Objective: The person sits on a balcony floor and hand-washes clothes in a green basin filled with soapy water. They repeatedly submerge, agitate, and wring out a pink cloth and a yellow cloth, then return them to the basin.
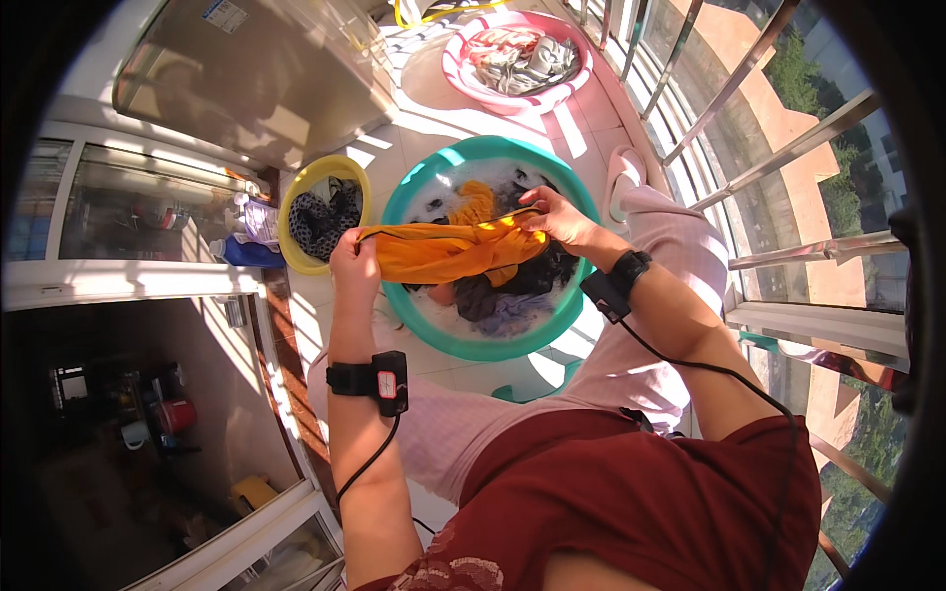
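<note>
An orange garment with dark trim [443, 251] is stretched between my two hands, above a round green plastic basin [414, 325]. My left hand [355, 258] grips its left end, over the basin's left rim. At the other end, my right hand [558, 221] pinches the cloth by its dark edge. Part of the orange fabric [473, 203] hangs or lies in the basin behind. Sudsy water [443, 181] fills the basin, with dark clothes [473, 295] and a bluish-purple cloth [510, 314] soaking in it. The stretched garment hides the middle of the basin.
A yellow basin [362, 177] with dark patterned cloth stands left of the green one. Farther off is a pink basin [454, 70] holding laundry. A blue bottle [251, 251] stands by the left doorway. Metal railings [798, 151] line the windows at right. Cables [709, 362] run from my wrist straps.
</note>
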A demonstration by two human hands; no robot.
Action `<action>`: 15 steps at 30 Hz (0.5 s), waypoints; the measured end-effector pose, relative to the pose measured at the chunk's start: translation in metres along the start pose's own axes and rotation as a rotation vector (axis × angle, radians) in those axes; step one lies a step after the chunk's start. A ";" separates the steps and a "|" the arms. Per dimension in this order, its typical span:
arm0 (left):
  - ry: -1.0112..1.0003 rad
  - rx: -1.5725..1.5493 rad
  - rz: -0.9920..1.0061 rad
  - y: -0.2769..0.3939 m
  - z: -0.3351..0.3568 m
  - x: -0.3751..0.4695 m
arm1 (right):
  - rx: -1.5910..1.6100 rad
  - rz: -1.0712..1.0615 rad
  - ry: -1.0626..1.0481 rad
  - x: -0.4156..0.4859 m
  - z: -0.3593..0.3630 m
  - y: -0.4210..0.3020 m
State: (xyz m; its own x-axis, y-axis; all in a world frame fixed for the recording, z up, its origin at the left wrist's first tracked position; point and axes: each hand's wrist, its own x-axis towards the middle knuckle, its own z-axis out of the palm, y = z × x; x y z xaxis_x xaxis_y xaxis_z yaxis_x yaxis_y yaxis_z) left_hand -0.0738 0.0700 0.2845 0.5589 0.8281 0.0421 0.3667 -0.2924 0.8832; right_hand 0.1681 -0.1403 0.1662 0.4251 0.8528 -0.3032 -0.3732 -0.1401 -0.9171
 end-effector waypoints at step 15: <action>-0.014 -0.257 -0.522 -0.013 0.048 -0.061 | -0.112 0.517 0.198 0.004 -0.016 0.038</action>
State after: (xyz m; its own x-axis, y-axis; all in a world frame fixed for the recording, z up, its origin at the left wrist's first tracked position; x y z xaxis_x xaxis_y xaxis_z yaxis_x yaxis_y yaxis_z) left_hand -0.0772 0.0004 0.2479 0.3633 0.8246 -0.4336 0.4051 0.2793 0.8706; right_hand 0.1684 -0.1505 0.1263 0.3610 0.5502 -0.7530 -0.4887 -0.5761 -0.6552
